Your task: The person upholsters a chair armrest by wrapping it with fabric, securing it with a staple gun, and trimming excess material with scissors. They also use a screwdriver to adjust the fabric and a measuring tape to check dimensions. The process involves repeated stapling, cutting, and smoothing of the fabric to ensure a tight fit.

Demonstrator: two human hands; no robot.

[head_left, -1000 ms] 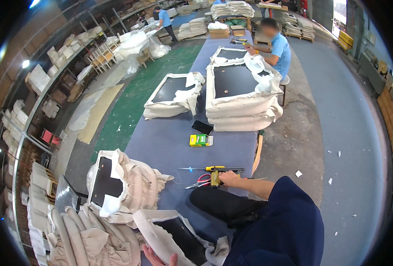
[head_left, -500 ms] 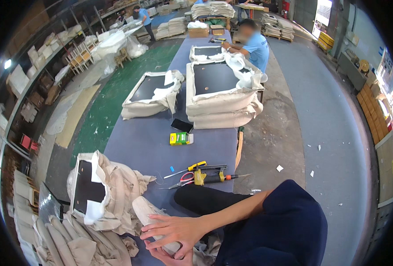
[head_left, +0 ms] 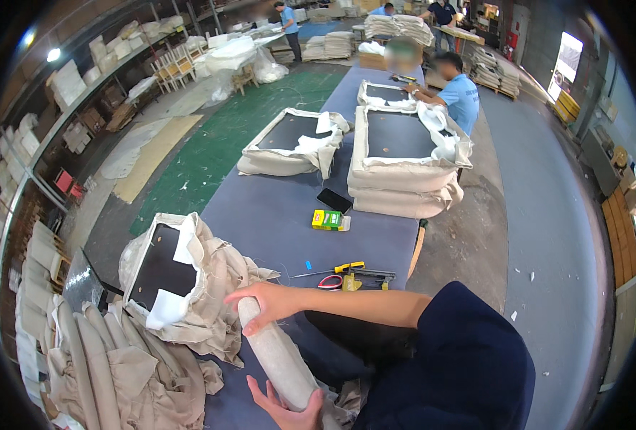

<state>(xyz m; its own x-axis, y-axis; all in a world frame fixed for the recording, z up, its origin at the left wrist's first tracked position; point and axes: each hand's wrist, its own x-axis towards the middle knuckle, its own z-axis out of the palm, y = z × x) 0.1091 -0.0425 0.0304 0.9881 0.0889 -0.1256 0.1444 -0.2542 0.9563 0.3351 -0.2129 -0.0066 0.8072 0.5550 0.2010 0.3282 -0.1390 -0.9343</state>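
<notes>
A long padded piece covered in beige fabric (head_left: 278, 358) slants between my two hands, above the near end of the table. My right hand (head_left: 264, 304) curls over its upper end, thumb on one side and fingers on the other. Down at its lower end, my left hand (head_left: 286, 407) cups it from beneath, some fingers spread outward. Loose beige fabric (head_left: 350, 398) hangs beside that end. Left of my hands sits a fabric-wrapped cushion with a dark panel (head_left: 164, 265) and white strips. Beyond my right forearm lie scissors with red handles (head_left: 330, 282), a yellow-handled screwdriver (head_left: 348, 267) and a staple gun (head_left: 368, 276), partly covered.
Draped beige fabric pieces (head_left: 110, 373) are stacked at the near left. Farther along the blue-grey table (head_left: 260, 236) lie a green and yellow box (head_left: 330, 220), a black phone (head_left: 334, 201) and several upholstered cushions (head_left: 404, 175). A co-worker in light blue (head_left: 461, 100) works at the far right side.
My right hand has moved from the lower end of the padded piece up to its upper end. The piece now shows more of its length. The view has shifted.
</notes>
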